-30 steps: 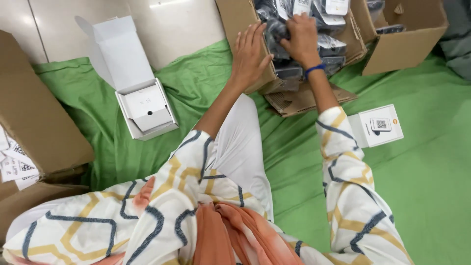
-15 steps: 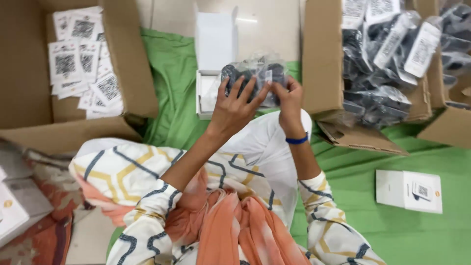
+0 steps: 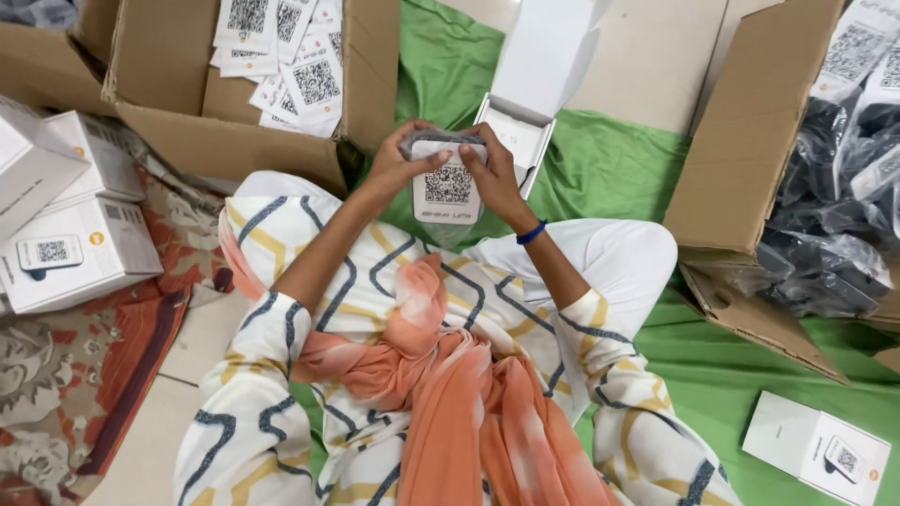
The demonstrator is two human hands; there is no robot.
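The packet [image 3: 448, 187], a dark item in clear wrap with a white coded label facing up, sat between both hands, above the person's lap and just in front of the open white box [image 3: 514, 131]. The left hand [image 3: 394, 164] clasped the packet's left edge, thumb across the label's upper corner, fingers curled behind. The right hand [image 3: 495, 173] clasped the right edge in the same way, thumb on top. Both hands were closed on the packet, fingertips nearly meeting over its top.

Both forearms rose from the lap and converged at the packet, elbows bent and held out to the sides. A blue band [image 3: 531, 232] circled the right wrist.

The white box lay on the green cloth [image 3: 609, 169], its lid tipped back, just beyond the right hand. Left of the hands, a carton [image 3: 234, 131] held loose coded label sheets [image 3: 281, 47]. At far right, another carton [image 3: 750, 169] held more dark wrapped packets [image 3: 834, 225]. Closed white boxes [image 3: 75, 234] were stacked at far left; one more [image 3: 816, 450] lay on the cloth at lower right, well apart from the hands.
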